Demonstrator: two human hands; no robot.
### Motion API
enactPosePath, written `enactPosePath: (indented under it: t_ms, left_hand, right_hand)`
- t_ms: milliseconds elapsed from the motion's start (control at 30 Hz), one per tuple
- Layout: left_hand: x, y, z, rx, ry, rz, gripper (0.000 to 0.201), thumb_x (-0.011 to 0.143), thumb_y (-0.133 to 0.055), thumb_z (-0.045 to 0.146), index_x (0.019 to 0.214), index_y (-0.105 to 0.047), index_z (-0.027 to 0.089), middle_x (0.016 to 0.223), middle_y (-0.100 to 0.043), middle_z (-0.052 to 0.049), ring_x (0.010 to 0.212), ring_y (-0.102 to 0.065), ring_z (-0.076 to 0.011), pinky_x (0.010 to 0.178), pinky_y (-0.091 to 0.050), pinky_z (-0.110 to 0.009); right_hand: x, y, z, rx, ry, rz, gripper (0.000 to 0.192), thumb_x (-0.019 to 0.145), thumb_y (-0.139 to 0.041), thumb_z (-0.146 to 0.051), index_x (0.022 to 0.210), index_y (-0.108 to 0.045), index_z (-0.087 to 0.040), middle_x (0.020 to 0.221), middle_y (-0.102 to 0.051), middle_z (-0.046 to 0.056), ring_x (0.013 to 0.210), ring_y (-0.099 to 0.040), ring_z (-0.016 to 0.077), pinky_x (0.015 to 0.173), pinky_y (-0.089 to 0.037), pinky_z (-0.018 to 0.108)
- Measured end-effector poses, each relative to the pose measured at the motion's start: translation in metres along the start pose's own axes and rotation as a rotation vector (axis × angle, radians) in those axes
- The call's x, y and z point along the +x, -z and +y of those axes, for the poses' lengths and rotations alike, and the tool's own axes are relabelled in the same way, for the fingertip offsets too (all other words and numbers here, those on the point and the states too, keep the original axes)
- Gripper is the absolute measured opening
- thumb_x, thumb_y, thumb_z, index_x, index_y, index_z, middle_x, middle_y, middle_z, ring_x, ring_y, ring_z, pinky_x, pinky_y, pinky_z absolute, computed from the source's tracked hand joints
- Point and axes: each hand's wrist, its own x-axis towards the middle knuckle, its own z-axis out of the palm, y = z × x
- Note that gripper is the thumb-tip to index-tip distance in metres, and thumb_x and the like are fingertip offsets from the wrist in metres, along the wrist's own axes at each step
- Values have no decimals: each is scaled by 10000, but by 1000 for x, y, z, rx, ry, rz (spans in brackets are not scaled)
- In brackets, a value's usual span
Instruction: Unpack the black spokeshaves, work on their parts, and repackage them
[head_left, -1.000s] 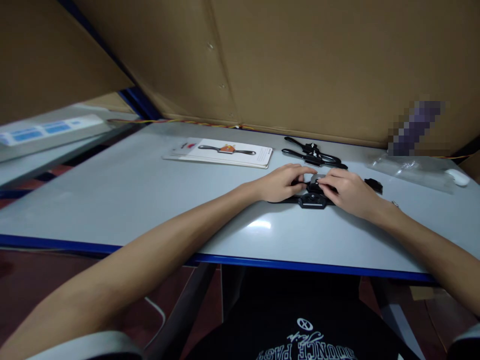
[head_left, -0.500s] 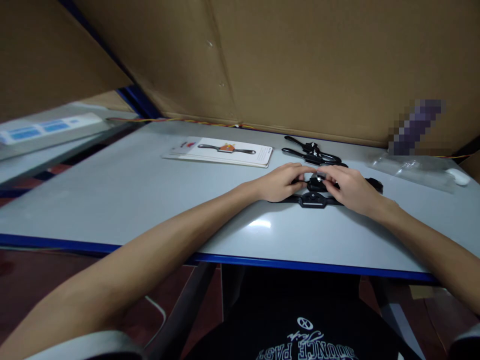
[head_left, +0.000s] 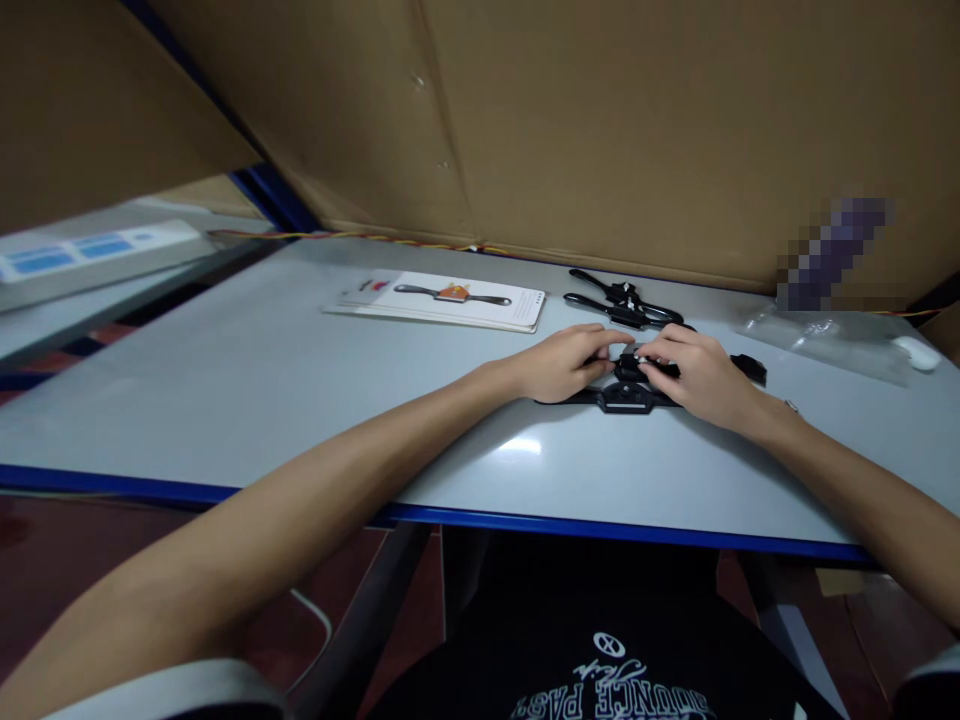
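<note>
Both hands are at a black spokeshave [head_left: 628, 369] on the table. My left hand [head_left: 564, 364] is closed on its left handle, the index finger stretched toward the metal piece at its middle. My right hand [head_left: 699, 376] pinches with thumb and fingers at the spokeshave's middle, close to a small shiny screw; the fingers hide much of that part. Just in front, nearer my body, lies a second black spokeshave [head_left: 627, 400], its ends partly under my hands. Behind them rest two more black spokeshaves [head_left: 621, 290] [head_left: 626, 316], side by side.
Flat packaging cards [head_left: 469, 302] with a spokeshave picture lie left of the hands. A clear plastic bag [head_left: 832, 345] and a small white object [head_left: 916, 353] are at the right. A cardboard wall [head_left: 600, 130] closes off the back; a blue edge [head_left: 525, 520] runs along the front.
My right hand's fingers have shifted slightly at the middle of the spokeshave, uncovering a bit more of the metal piece. My left hand stays about where it was.
</note>
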Motion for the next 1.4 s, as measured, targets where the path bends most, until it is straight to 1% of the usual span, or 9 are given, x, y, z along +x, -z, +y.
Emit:
enactPosePath:
  t_ms: [133,267,433,633,733,800,1067,1267,1400]
  left_hand:
    - [0,1,0,30,31,-30,505,990,-469,272,1451,-596,109,971,-652,-98,957,-600,-254,944,-491,-409]
    - [1,2,-1,65,52,-66,550,975,-519,353,1476,-578,134,1020,-637,-99,1028,-589,-275,991,-483,-432]
    - [1,4,0,60,66,-112,531,982,-482,335,1460,-578,125,1054,-624,-108,1064,-579,-280,1033,-465,-447]
    - [1,5,1,69,77,-118,524,997,-473,343,1473,-566,145,1073,-625,-109,1081,-575,-286,1039,-462,-454]
    - [1,4,1,54,71,-103,526,991,-483,323,1481,-560,147,1062,-633,-105,1065,-582,-281,1016,-471,-444]
    - [2,3,1,52,70,-89,520,983,-495,313,1470,-571,149,1042,-630,-101,1049,-587,-277,1003,-477,-438]
    - [4,5,4,55,77,-57,461,959,-530,273,1394,-649,175,980,-611,-80,931,-608,-242,926,-501,-402]
    - [13,8,-2,113,67,-47,427,957,-527,277,1334,-698,169,962,-615,-85,892,-617,-236,896,-507,-396]
    - [19,11,-8,141,62,-68,454,930,-545,249,1354,-685,165,952,-639,-85,910,-620,-242,896,-503,-391]
  right_hand:
    - [2,-1,3,19,-26,11,245,1007,-557,-206,1048,-797,-185,954,-721,95,824,-657,222,790,-518,378]
    - [3,-1,5,63,-65,25,240,1004,-571,-212,1058,-803,-175,960,-739,97,825,-665,220,788,-513,376]
    - [4,0,6,113,-127,17,192,988,-615,-237,1024,-796,-184,928,-743,73,801,-654,204,789,-500,364]
    - [5,0,7,165,-194,6,170,967,-624,-249,1008,-784,-207,965,-731,72,802,-657,205,789,-511,375]
    - [4,0,8,212,-220,8,156,963,-625,-267,1018,-758,-206,1046,-741,91,873,-686,230,819,-527,398]
    - [4,1,8,240,-229,-14,156,969,-612,-276,1026,-737,-202,1039,-759,89,905,-696,244,846,-527,414]
    - [6,1,7,291,-232,-25,153,957,-599,-298,984,-711,-198,980,-782,77,870,-699,230,841,-531,409]
    - [12,-3,20,316,-241,-9,191,947,-581,-301,989,-735,-196,947,-782,68,815,-698,219,784,-546,385]
    - [19,-6,28,312,-204,-16,207,935,-594,-285,996,-772,-199,980,-799,72,845,-715,220,812,-561,384]
